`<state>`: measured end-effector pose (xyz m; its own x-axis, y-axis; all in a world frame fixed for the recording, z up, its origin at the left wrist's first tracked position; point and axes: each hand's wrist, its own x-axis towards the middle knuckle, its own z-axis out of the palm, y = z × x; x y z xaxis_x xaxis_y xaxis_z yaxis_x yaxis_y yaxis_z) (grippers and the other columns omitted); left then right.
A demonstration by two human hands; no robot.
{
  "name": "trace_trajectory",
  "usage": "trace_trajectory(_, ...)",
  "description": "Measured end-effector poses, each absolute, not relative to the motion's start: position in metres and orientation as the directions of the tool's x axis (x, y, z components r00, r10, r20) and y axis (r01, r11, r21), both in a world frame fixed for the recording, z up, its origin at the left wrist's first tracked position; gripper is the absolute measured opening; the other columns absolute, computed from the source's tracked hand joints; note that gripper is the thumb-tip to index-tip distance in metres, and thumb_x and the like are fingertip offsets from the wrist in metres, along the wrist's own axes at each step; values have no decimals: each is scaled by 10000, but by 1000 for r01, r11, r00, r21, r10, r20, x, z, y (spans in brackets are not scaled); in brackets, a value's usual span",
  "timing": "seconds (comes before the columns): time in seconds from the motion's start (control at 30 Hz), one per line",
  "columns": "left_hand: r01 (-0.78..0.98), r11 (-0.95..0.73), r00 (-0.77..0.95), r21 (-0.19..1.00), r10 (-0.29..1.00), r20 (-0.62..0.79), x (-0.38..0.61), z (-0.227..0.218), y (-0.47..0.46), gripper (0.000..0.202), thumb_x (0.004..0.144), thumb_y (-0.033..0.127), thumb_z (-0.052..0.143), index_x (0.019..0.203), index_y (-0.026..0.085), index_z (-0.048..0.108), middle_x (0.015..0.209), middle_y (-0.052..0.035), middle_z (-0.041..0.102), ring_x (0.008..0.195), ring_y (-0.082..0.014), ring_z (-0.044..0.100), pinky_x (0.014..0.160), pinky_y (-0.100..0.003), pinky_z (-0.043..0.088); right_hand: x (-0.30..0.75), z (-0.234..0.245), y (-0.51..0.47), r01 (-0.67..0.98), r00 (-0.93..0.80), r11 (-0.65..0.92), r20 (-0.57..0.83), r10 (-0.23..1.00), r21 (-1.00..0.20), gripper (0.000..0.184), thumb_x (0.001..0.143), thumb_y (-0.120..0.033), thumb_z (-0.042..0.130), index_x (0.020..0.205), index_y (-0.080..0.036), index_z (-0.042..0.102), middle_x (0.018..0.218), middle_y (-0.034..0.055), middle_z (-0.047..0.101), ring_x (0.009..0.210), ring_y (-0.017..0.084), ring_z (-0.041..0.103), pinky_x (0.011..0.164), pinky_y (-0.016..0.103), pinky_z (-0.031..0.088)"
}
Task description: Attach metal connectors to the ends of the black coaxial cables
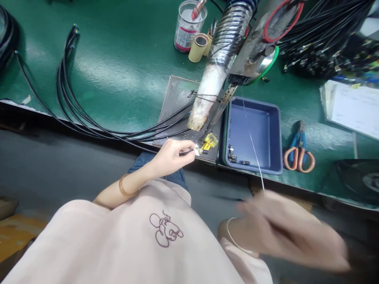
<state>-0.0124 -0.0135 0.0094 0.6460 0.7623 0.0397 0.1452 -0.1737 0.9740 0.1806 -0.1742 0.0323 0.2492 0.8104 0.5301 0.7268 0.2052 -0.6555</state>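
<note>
Green table [118, 59] here, and the person's left hand [173, 156] is at the front edge of it, thumb + fingers pinching a black cable [186, 152] near its end. That end is over the front edge of the grey board [174, 92], right by a small yellow piece [209, 141]; can't tell if they touch, too tiny tbh. More black cables [66, 85] run off to the left in a loose curve, some w/ ends up on the board.

Right hand [291, 230] is a total blur, out in front of the table edge, so idk if it's pinching or spread. A thin pale strand [256, 156] comes down to it, passing in front of the blue tray [251, 122]. Few small dark connectors [232, 157] sit in the tray's near left corner.

Orange-handled cutters [299, 152] lie just right of the tray. Above the board there's a grubby white tube [209, 92] angled down, w/ a thin metal rod [220, 110] beside it. Clear tub [185, 35] at the back, big cable pile [319, 43] far right, papers [355, 108] below that.
</note>
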Motion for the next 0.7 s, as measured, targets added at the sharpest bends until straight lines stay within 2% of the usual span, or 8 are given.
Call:
trace_trajectory(0.03, 140, -132, 650, 981, 760, 10, -12, 8, -12, 170, 839, 220, 508, 699, 147, 571, 599, 68, 286, 586, -80, 236, 569, -237, 222, 174, 27, -160, 742, 269, 201, 558, 785, -639, 122, 822, -317, 758, 780, -322, 643, 612, -63, 676, 458, 154, 592, 498, 341, 497)
trace_trajectory(0.07, 134, -100, 652, 986, 758, -12, -12, 8, -11, 172, 841, 228, 512, 699, 146, 563, 603, 67, 295, 589, -78, 245, 570, -236, 222, 167, 20, -144, 760, 278, 184, 568, 775, -623, 129, 815, -218, 766, 861, -300, 678, 714, -40, 725, 551, 162, 657, 557, 333, 535)
trace_trajectory(0.17, 121, -50, 649, 991, 760, -41, -11, 7, -8, 178, 851, 254, 522, 722, 144, 575, 605, 67, 320, 592, -78, 276, 577, -234, 236, 148, 5, -105, 813, 223, 231, 652, 724, -535, 151, 843, -113, 726, 883, -247, 670, 851, -4, 770, 747, 167, 739, 642, 284, 579)
trace_trajectory(0.27, 118, -39, 642, 992, 765, -46, -9, 8, -8, 183, 852, 273, 526, 760, 138, 608, 607, 65, 353, 591, -79, 304, 579, -232, 252, 140, -3, -89, 828, 166, 273, 680, 714, -489, 165, 850, -76, 710, 889, -225, 648, 937, 32, 789, 879, 184, 770, 744, 289, 615)
trace_trajectory(0.47, 127, -48, 602, 991, 797, -39, -4, 8, -4, 182, 850, 279, 529, 752, 142, 598, 612, 63, 379, 591, -77, 312, 578, -225, 264, 140, -5, -85, 857, 118, 299, 724, 679, -420, 170, 850, -73, 701, 861, -219, 616, 973, 48, 791, 861, 169, 775, 764, 276, 631)
trace_trajectory(0.7, 99, -69, 596, 993, 803, -3, -4, 10, -2, 211, 884, 296, 519, 744, 145, 567, 632, 54, 399, 612, -78, 351, 591, -220, 288, 141, 1, -81, 852, 130, 287, 707, 695, -439, 158, 857, -91, 700, 855, -225, 616, 977, 35, 791, 890, 185, 778, 777, 313, 643)
